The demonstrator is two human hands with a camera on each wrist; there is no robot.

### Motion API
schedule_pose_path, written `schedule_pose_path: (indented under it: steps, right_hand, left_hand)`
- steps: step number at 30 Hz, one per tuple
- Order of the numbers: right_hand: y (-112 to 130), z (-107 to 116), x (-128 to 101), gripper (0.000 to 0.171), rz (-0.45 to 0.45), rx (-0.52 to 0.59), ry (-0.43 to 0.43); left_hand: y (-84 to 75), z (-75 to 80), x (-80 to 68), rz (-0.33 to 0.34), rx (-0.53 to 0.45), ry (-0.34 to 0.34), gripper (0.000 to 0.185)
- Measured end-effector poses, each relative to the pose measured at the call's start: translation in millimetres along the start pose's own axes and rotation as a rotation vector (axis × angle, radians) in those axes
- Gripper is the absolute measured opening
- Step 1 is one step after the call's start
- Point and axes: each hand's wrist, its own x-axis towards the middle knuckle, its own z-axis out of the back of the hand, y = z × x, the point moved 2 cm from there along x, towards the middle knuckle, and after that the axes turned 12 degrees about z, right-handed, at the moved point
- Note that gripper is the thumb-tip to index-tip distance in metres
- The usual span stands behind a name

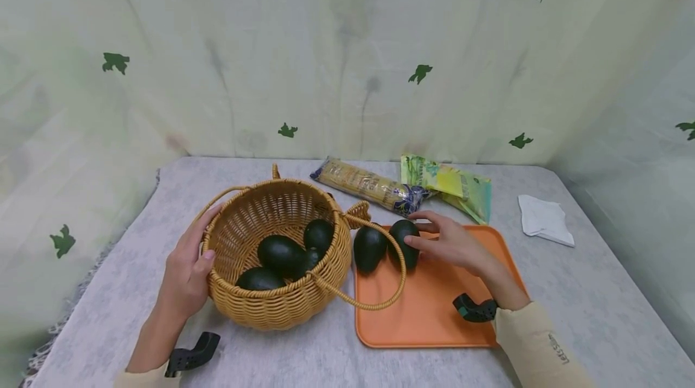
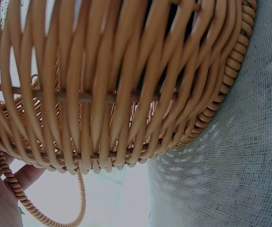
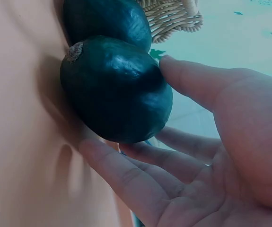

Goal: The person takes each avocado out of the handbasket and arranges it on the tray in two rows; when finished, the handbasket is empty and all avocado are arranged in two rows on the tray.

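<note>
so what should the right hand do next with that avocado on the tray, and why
Probably close the fingers and lift. The right hand cups the avocado between thumb and fingers, yet it lies on the orange tray against a second avocado. The left hand steadies the basket, which holds others.

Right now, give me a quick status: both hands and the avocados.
Left hand holds basket rim. Right hand grips avocado on orange tray; second avocado touching beside it. Basket handle loops nearby.
</note>
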Motion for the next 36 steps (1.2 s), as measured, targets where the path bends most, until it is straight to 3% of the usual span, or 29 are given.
schedule_pose_path:
  steps: [4, 10, 14, 23, 28, 36]
  right_hand:
    - [3.0, 2.0, -1.6, 0.068, 0.005, -0.002, -0.002]
    - [7.9, 6.4, -4.0, 0.064, 0.07, -0.118, -0.022]
    - [10.0, 7.2, -3.2, 0.064, 0.105, -0.132, -0.038]
    - [15.7, 11.3, -4.1, 0.051, 0.206, -0.21, -0.162]
    - [20.6, 12.3, -4.7, 0.045, 0.237, -0.195, -0.222]
    - [40.2, 8.5, 0.5, 0.044, 0.297, -0.173, -0.208]
  left_hand:
    - [-0.1, 0.0, 1.5, -0.001, -0.002, 0.0, 0.065]
    - [-1.3, 0.1, 2.9, -0.001, -0.005, 0.003, 0.065]
    - [-2.3, 0.2, 2.8, -0.011, -0.007, 0.001, 0.064]
    - [-1.5, 0.6, 0.8, -0.013, 0.002, -0.004, 0.063]
    - [-0.6, 0.1, 1.0, -0.003, 0.005, 0.005, 0.064]
    - [-0.5, 0.3, -0.3, -0.001, 0.001, 0.003, 0.063]
